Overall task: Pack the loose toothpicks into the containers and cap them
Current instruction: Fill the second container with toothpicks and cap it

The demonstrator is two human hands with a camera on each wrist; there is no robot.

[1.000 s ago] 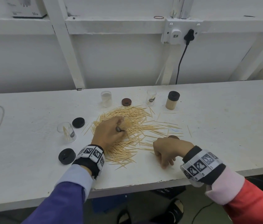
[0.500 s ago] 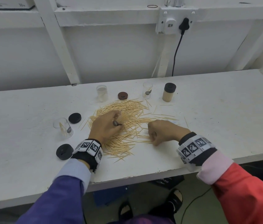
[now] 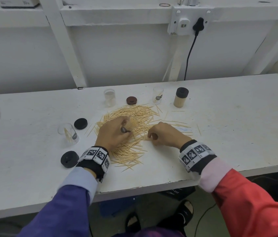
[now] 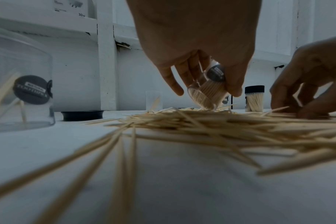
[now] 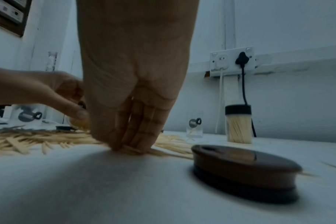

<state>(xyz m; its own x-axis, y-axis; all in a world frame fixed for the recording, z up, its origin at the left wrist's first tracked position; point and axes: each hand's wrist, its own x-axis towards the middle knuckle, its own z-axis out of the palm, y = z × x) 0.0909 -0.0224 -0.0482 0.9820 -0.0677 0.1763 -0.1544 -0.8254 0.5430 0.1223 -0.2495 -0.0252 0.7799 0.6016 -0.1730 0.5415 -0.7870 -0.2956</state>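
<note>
A big pile of loose toothpicks (image 3: 134, 115) lies mid-table. My left hand (image 3: 112, 132) grips a clear container (image 3: 132, 123) packed with toothpicks and holds it tilted over the pile; the left wrist view shows its open mouth (image 4: 201, 100) pointing down and away, close above the sticks. My right hand (image 3: 162, 134) is at the pile's right edge, its fingertips (image 5: 132, 145) bunched and pinching a few toothpicks against the table. A brown cap (image 5: 244, 169) lies beside that hand.
A full container with a black cap (image 3: 180, 98) stands at the back right. Two clear containers (image 3: 109, 97) (image 3: 158, 94) and a brown cap (image 3: 131, 100) stand behind the pile. On the left are a clear container (image 3: 68, 134) holding a few sticks and two black caps (image 3: 80, 123) (image 3: 69, 159).
My right hand has moved from the table's front toward the pile and now pinches sticks at its edge. The left hand stays over the pile with its container.
</note>
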